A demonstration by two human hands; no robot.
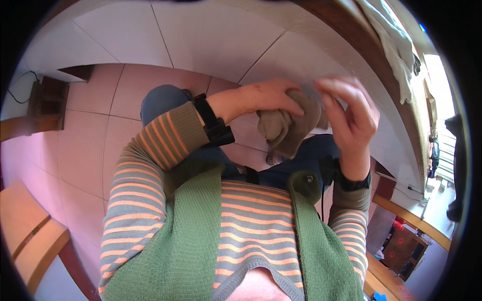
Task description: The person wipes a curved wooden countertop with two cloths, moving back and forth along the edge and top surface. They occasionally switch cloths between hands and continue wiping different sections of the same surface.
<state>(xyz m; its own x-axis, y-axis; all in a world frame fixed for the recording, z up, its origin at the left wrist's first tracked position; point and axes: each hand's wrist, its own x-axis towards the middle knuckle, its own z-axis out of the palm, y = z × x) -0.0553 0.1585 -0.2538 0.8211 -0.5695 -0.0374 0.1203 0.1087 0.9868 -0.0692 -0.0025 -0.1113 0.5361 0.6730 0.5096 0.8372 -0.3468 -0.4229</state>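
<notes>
Above my lap, my left hand (269, 96) grips a bunched brown cloth item (297, 131), its fingers spread over the top and folds hanging below. Just right of the cloth is my right hand (350, 109), raised with bent fingers and slightly blurred. Whether its thumb and fingertips pinch anything is not clear. Both wrists wear black straps. The cloth's exact kind cannot be told.
A pale cloth (399, 49) hangs over the brown edge at upper right. Before me rises a white tiled surface (211, 34). Wooden furniture (34, 233) stands at lower left, a wooden cabinet (404, 250) at lower right. Pink tiles (83, 150) cover the floor.
</notes>
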